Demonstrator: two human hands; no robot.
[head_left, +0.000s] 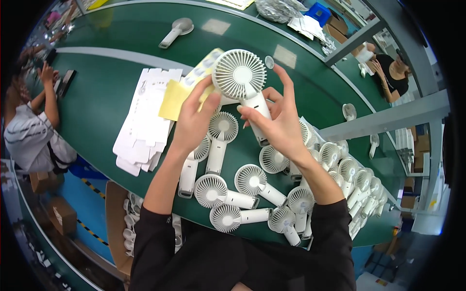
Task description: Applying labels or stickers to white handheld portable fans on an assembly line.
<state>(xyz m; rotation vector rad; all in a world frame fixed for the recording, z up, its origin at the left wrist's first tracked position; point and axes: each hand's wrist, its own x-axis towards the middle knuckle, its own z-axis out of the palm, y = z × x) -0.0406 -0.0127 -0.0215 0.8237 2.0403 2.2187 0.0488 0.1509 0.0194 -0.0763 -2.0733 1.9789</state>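
Observation:
A white handheld fan [241,72] is raised over the table, its round grille facing up. My left hand [195,119] is closed on the left rim of the grille. Around the handle, my right hand [280,121] grips with the thumb and curled fingers. Its index finger points up, with a small round grey sticker [269,62] at the tip. Behind the fan lies a yellow sheet [171,103] bearing round greyish stickers, partly covered by my left hand. Several more white fans [224,127] lie on the green table below my hands.
Flat white cartons [141,121] are stacked left of my hands. A dense row of fans [361,179] fills the right side. One fan [182,26] lies farther back. A cardboard box [115,218] of white parts stands at lower left. Other people sit at left and far right.

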